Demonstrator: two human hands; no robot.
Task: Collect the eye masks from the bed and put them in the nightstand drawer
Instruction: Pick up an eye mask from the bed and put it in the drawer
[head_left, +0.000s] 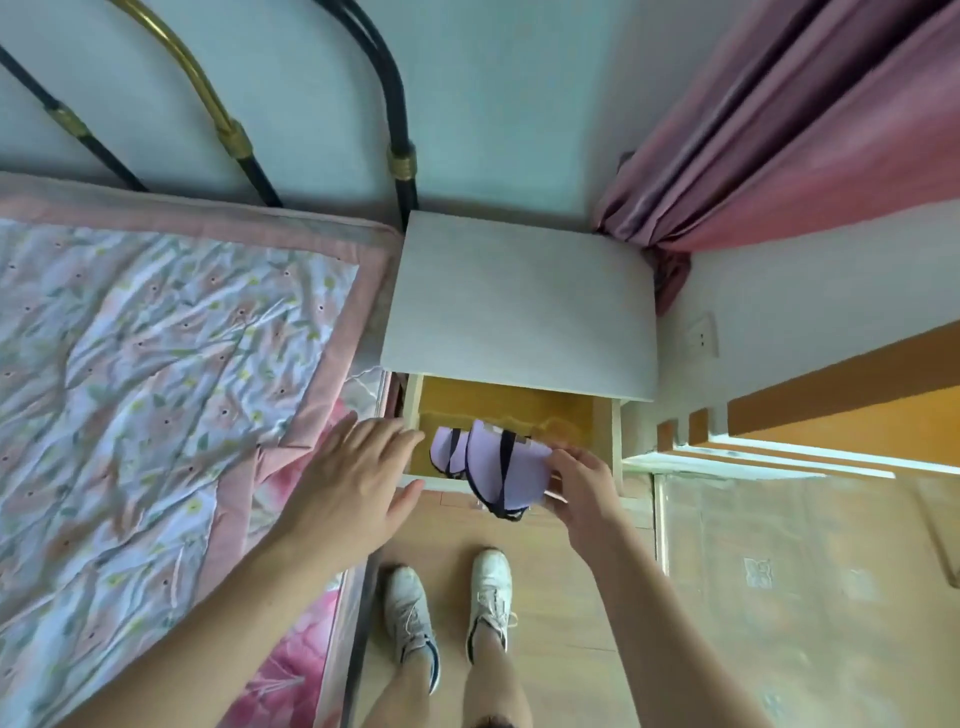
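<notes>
Leftmost, item one: bed (156, 364), quilted floral cover with pink border, filling the frame from nine o'clock down to seven; no eye mask shows on the part of it in view. Item two: metal headboard (228, 124), black and brass bars, at eleven o'clock against a pale wall. Item three: left hand (358, 473), fingers straight and spread, holding nothing, hovering over the bed's edge just beside the drawer's left wall, at about seven o'clock from the nightstand top. Item four: nightstand (519, 306), pale flat top, centre frame, standing between bed and curtain. Item five: drawer (498, 410), pulled open toward the viewer at six o'clock of the nightstand, yellow-brown floor exposed. Item six: eye masks (498, 467), lilac with dark straps, bunched together, partly over the drawer's front edge, not yet lying flat inside. Item seven: right hand (582, 483), fingers curled and pinching the masks at their three o'clock side. Item eight: white shoes (452, 608), on the wooden floor at six o'clock. Item nine: pink curtain (779, 135), at one o'clock. Assessment: the depositing step appears to be in hand. The next move probably calls for lowering the bunch fully past the front edge, letting go, tucking in the trailing strap, then pushing the drawer closed.
</notes>
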